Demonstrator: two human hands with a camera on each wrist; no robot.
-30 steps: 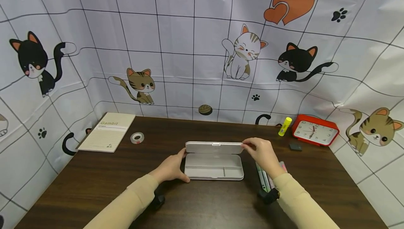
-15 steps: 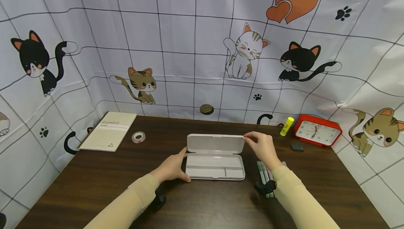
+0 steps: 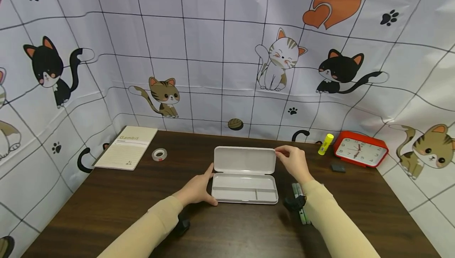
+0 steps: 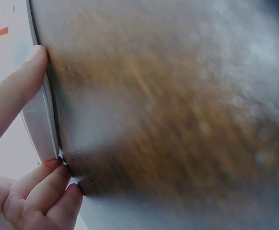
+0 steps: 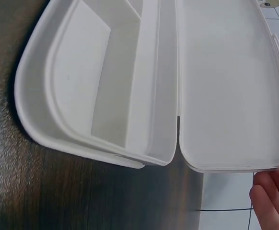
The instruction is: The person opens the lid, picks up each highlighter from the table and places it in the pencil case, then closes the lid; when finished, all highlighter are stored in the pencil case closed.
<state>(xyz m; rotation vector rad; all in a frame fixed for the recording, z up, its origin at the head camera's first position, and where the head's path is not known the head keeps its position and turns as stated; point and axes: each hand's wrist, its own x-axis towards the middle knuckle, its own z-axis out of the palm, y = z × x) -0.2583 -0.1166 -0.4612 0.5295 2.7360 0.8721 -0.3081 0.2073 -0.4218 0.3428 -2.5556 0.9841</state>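
The white case (image 3: 234, 194) lies open on the tabletop (image 3: 106, 210), the left hand (image 3: 197, 189) holding its left end in a wide grip, the right hand (image 3: 294, 162) pinching its raised lid (image 3: 245, 160) by the top right corner, with markers (image 3: 295, 189) just right of the case and a tape roll (image 3: 154, 156) to its left.

The tray (image 3: 232, 195) is reachable from above, raised lid (image 3: 244, 160) blocking behind.

Notepad (image 3: 124, 149): "Gambit" | red clock (image 3: 361, 150): dial numerals, including 8, 4
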